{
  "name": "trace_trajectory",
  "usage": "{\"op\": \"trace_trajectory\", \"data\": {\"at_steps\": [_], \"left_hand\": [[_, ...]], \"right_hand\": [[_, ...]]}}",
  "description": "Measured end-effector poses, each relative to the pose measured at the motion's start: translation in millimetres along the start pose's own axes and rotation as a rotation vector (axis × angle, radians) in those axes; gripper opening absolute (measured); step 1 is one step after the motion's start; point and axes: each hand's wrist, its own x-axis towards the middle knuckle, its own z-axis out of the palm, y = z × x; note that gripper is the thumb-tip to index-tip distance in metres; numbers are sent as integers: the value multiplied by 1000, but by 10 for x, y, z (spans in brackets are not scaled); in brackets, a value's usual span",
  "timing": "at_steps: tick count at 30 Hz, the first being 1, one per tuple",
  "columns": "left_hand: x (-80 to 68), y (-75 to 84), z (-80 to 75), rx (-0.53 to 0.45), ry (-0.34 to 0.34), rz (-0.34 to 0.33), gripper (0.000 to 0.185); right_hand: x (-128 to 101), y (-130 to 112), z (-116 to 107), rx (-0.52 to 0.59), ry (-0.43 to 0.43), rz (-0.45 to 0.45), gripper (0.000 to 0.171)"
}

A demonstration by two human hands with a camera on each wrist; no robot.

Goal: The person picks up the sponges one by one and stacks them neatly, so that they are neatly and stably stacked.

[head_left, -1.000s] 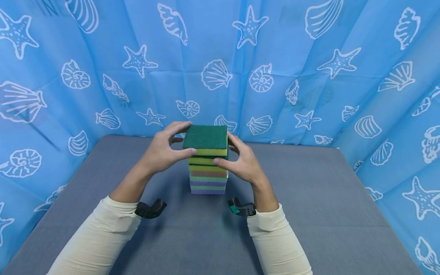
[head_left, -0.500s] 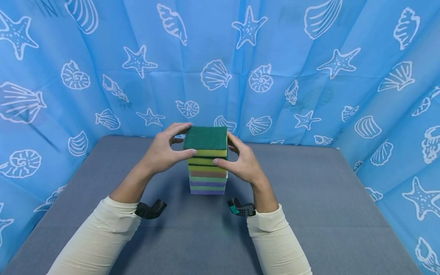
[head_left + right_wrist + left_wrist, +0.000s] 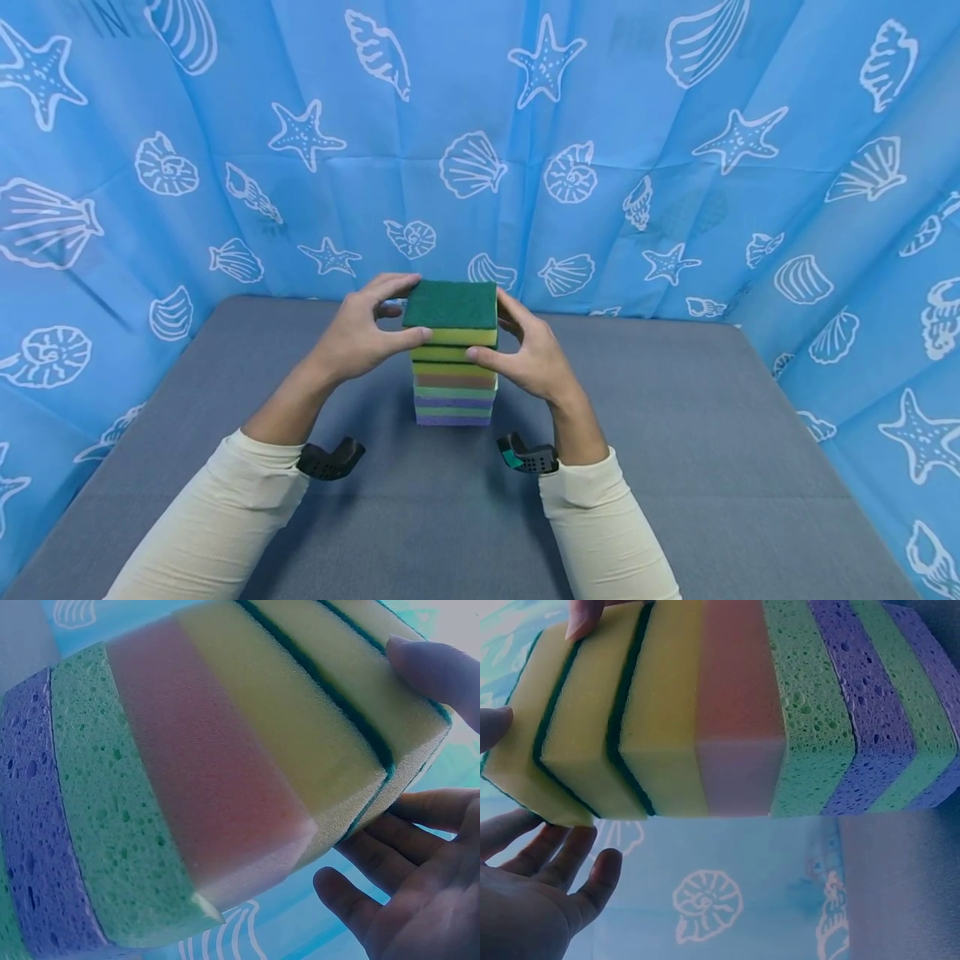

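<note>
A stack of sponges stands in the middle of the table in the head view. The top yellow sponge (image 3: 452, 306) has a dark green scouring face turned up. My left hand (image 3: 363, 329) grips it between thumb at the front and fingers at the left and back. Just below is a second yellow-and-green sponge (image 3: 438, 354); my right hand (image 3: 528, 350) holds it, thumb on its front, fingers on the right side. Under these lie a third yellow sponge (image 3: 664, 735), a pink layer (image 3: 739, 720), then alternating light green (image 3: 810, 720) and purple (image 3: 870, 712) porous sponges.
The stack rests on a grey cloth-covered table (image 3: 712, 433). Behind and at both sides hangs a blue curtain (image 3: 465, 100) with white shells and starfish. Black wrist devices (image 3: 330, 458) sit on both wrists, close in front of the stack.
The top sponge has sunk slightly and shifted a little right, and my left hand has come down with it. My right hand stays nearly still.
</note>
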Motion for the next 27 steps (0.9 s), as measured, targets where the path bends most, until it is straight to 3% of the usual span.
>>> {"op": "trace_trajectory", "data": {"at_steps": [3, 15, 22, 27], "left_hand": [[-2, -6, 1, 2, -1, -3, 68], [-6, -3, -3, -3, 2, -23, 68], [-22, -9, -29, 10, 0, -38, 72], [-34, -17, -66, 6, -15, -68, 72]], "right_hand": [[-8, -131, -5, 3, -2, 5, 77], [15, -131, 4, 11, -1, 7, 77], [42, 202, -8, 12, 18, -7, 85], [-13, 242, -104, 16, 92, -24, 91]]}}
